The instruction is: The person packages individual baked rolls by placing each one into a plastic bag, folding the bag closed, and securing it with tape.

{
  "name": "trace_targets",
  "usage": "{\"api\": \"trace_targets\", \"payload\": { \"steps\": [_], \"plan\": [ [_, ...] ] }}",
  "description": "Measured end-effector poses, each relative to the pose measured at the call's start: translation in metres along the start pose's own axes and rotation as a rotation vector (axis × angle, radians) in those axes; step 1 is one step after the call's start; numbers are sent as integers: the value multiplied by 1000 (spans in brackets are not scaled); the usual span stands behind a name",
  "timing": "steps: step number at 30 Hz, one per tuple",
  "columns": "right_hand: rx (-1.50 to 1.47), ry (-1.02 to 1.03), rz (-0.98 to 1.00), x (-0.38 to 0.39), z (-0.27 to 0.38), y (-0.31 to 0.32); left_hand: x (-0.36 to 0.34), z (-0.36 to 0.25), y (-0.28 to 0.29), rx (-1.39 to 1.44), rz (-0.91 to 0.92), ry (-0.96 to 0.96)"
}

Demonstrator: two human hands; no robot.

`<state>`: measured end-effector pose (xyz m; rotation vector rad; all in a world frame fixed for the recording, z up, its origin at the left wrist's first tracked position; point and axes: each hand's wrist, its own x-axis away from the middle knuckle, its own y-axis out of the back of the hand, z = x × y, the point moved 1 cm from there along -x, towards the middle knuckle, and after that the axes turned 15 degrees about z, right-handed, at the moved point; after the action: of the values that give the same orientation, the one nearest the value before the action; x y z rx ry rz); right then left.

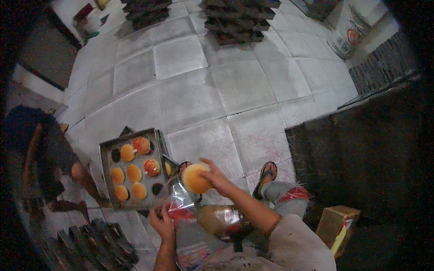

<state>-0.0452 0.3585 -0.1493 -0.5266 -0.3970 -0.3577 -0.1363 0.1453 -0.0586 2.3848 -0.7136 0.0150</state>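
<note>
A round golden bun (195,179) is held by the right hand (218,179), at its side. A clear plastic bag (183,198) is pinched by the left hand (162,222), just below the bun; whether the two are touching cannot be told. Other buns (134,173) are carried by the metal tray (107,159) on the left. The bun could be dented by too hard squeezing, or dropped if gripped too loosely; the thin bag could be torn by strong pulling.
</note>
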Motion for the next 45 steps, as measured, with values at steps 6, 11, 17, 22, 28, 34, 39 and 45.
{"api": "trace_targets", "payload": {
  "steps": [6,11,17,22,28,34,39,45],
  "plan": [
    [-348,-45,-46,164,31,11,21,-30,2,102,405,52],
    [-414,503,-149,219,117,18,76,-100,14,320,826,-177],
    [110,421,-37,251,148,-36,98,-125,-6,44,969,-459],
    [587,556,125,278,151,-67,125,-125,-1,811,1076,9],
    [522,591,-15,283,148,-73,134,-144,6,1181,1050,89],
    [867,755,35,291,169,-88,129,-172,37,657,754,-195],
    [931,789,48,282,176,-96,118,-185,44,343,601,-623],
    [923,676,48,277,168,-88,115,-176,49,284,578,-629]
  ]
}}
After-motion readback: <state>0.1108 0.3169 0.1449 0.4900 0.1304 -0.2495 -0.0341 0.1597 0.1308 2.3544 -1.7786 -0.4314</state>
